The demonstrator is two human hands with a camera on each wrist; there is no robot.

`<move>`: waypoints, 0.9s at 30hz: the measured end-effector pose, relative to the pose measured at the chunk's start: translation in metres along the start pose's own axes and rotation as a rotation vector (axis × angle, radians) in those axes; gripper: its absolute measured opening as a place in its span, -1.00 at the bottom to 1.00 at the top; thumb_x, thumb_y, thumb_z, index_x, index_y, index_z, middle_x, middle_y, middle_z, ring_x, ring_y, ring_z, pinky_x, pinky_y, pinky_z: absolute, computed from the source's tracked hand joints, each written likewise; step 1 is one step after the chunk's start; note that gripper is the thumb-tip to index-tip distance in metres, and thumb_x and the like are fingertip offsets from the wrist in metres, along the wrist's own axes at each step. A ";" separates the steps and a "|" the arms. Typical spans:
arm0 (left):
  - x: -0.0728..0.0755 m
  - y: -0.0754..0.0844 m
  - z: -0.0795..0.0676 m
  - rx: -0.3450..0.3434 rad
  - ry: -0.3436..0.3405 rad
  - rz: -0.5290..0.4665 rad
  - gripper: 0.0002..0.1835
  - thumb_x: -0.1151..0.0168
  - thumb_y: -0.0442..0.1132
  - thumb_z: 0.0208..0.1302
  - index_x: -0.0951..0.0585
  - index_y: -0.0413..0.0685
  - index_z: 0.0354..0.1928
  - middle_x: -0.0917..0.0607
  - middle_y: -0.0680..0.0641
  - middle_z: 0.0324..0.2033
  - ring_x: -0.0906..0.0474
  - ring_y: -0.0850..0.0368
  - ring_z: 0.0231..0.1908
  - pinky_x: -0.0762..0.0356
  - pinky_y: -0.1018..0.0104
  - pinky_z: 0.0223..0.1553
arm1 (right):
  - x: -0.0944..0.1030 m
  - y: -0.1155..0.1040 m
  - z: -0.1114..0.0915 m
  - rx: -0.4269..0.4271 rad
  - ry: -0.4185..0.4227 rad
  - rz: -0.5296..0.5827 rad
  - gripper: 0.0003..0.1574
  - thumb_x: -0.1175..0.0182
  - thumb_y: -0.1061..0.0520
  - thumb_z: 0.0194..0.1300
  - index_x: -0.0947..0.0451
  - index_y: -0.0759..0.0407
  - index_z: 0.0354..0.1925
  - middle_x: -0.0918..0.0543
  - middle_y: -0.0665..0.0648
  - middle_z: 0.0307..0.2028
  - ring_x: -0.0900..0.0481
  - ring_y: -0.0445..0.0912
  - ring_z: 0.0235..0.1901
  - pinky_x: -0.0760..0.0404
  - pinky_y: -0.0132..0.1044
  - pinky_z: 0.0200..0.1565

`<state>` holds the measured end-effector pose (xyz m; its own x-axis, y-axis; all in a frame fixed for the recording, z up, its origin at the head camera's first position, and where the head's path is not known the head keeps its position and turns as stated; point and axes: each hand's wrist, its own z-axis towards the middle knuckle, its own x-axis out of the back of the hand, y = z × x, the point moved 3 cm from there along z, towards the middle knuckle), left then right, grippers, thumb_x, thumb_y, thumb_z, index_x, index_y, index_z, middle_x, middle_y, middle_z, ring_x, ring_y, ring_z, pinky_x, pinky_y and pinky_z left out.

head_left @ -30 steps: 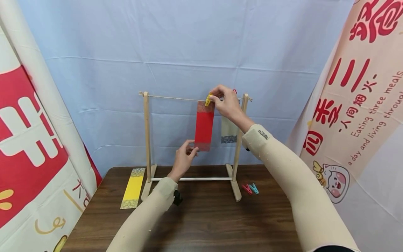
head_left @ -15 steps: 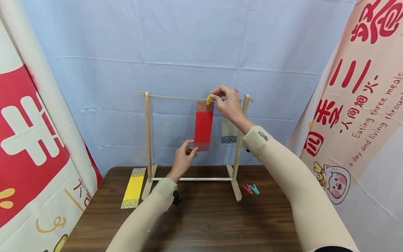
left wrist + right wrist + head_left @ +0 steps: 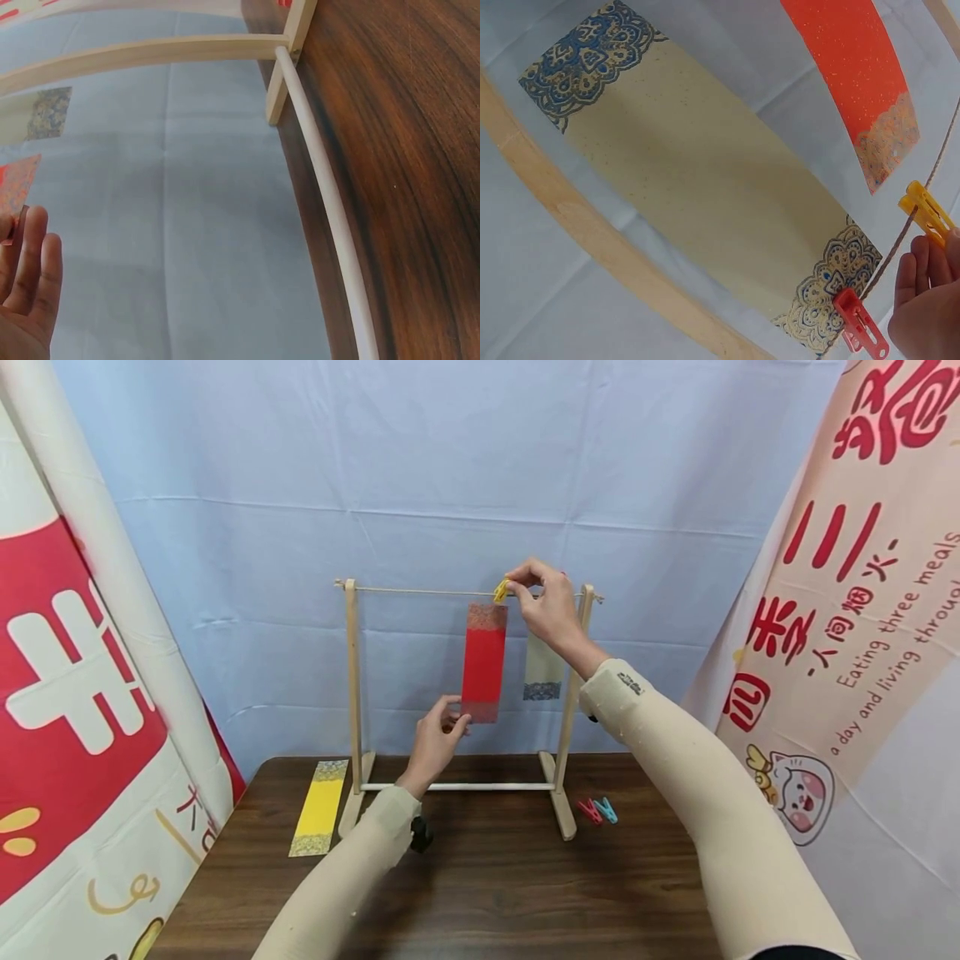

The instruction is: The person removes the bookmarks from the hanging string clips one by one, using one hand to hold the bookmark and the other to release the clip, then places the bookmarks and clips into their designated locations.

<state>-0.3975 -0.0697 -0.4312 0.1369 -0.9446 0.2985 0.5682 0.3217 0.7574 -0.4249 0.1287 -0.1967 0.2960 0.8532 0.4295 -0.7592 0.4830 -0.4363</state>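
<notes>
Left hand (image 3: 433,742) pinches the lower corner of a red, lace-ended rectangular strip (image 3: 483,664); right hand (image 3: 551,610) pinches a yellow plastic clothespin (image 3: 501,591) at thin tan twine (image 3: 420,591).

Red strip (image 3: 483,664) looked like speckled paper, yellow clip (image 3: 501,591) was smooth plastic, frame (image 3: 352,685) was smooth wood, cord (image 3: 890,255) was twisted fibre, backdrop (image 3: 450,460) was creased matt cloth, worktop (image 3: 525,885) was wood-grained

Soft light picks out the creases of a pale-blue cloth backdrop (image 3: 450,468) behind the far edge of a dark wood-grain table (image 3: 540,893). A red-and-white printed curtain (image 3: 82,710) hangs beside the left edge; to the table's right hangs a peach-and-white curtain (image 3: 862,702) bearing red Chinese characters (image 3: 827,535) and a cartoon cat (image 3: 805,797).
</notes>
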 end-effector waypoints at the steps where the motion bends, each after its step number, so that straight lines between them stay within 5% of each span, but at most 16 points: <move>1: 0.000 0.000 -0.001 0.000 0.000 -0.001 -0.62 -0.36 -0.26 0.54 -0.60 -0.06 0.31 -0.82 -0.05 -0.27 -0.76 0.15 -0.34 -0.72 0.14 -0.21 | 0.000 0.000 0.000 0.004 0.003 0.004 -0.87 -0.30 0.25 0.55 -0.72 0.28 -0.03 -0.79 0.21 -0.07 -0.69 0.03 -0.08 -0.45 -0.33 -0.30; 6: 0.001 -0.001 -0.003 0.007 0.000 -0.003 -0.63 -0.35 -0.25 0.54 -0.60 -0.04 0.31 -0.82 -0.05 -0.26 -0.77 0.16 -0.33 -0.73 0.13 -0.21 | 0.001 0.000 -0.001 0.026 0.019 0.004 -0.88 -0.32 0.24 0.54 -0.72 0.28 -0.04 -0.80 0.21 -0.08 -0.70 0.04 -0.08 -0.43 -0.34 -0.32; 18: 0.004 -0.007 -0.008 0.002 0.004 0.025 -0.62 -0.34 -0.24 0.55 -0.59 -0.02 0.32 -0.83 -0.03 -0.26 -0.77 0.14 -0.32 -0.70 0.17 -0.24 | 0.001 -0.005 -0.005 0.087 0.070 0.026 -0.89 -0.35 0.30 0.50 -0.72 0.31 -0.05 -0.78 0.27 -0.08 -0.72 0.12 -0.04 -0.68 0.10 0.05; 27: 0.006 -0.009 -0.013 0.003 0.019 -0.010 -0.64 -0.35 -0.26 0.54 -0.60 -0.06 0.29 -0.83 -0.09 -0.25 -0.82 -0.13 -0.28 -0.71 0.21 -0.27 | 0.002 -0.004 -0.012 0.108 0.096 0.039 -0.85 -0.34 0.29 0.51 -0.70 0.32 -0.01 -0.76 0.24 -0.04 -0.72 0.07 -0.01 -0.73 -0.20 -0.04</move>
<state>-0.3917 -0.0793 -0.4437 0.1466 -0.9489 0.2796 0.5672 0.3122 0.7621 -0.4143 0.1303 -0.2032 0.3152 0.8883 0.3341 -0.8275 0.4296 -0.3614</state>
